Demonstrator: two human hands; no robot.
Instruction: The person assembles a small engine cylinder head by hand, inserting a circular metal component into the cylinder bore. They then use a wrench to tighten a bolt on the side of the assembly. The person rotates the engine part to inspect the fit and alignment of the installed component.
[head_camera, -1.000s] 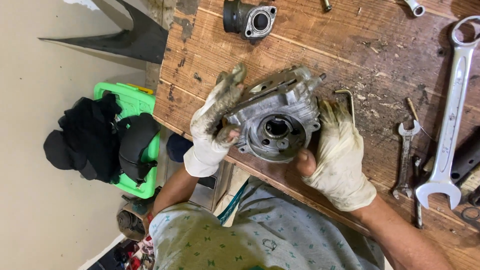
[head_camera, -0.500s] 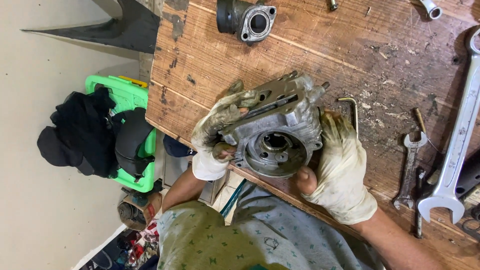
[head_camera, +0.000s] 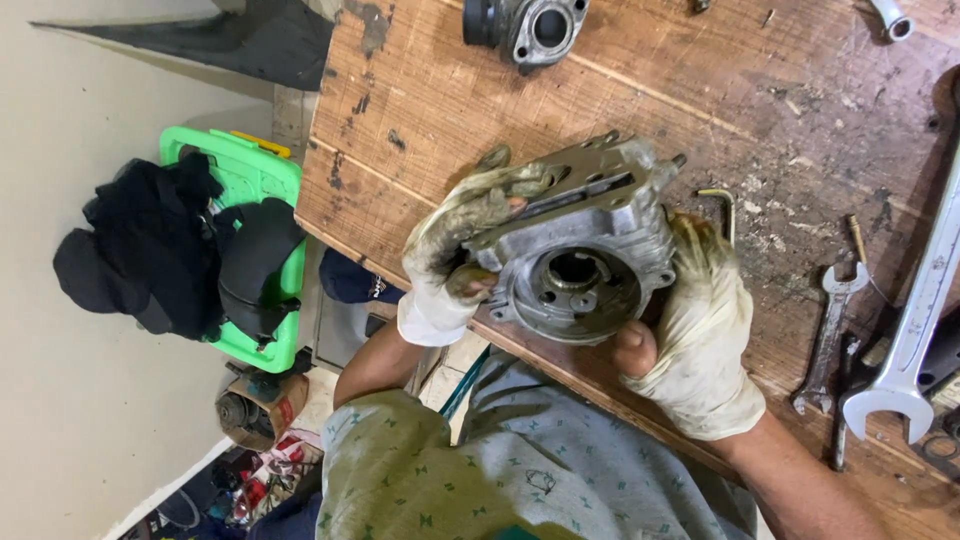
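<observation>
A grey metal engine casting (head_camera: 580, 235) with a round bore facing me is held over the near edge of the wooden workbench (head_camera: 440, 110). My left hand (head_camera: 460, 245), in a dirty white glove, grips its left side with fingers over the top flange. On the casting's right side, my right hand (head_camera: 700, 335), also gloved, cups it from beneath, with a bare thumb tip showing through torn glove under the bore.
A small L-shaped hex key (head_camera: 722, 205) lies just right of the casting. A small spanner (head_camera: 828, 335) and a large combination spanner (head_camera: 915, 330) lie at the right. Another metal flange part (head_camera: 530, 25) sits at the far edge. A green case with black cloth (head_camera: 215, 250) is on the floor, left.
The casting has tipped so its round bore faces me more squarely. My left hand's fingers slid further over the top flange. The view shifted slightly right.
</observation>
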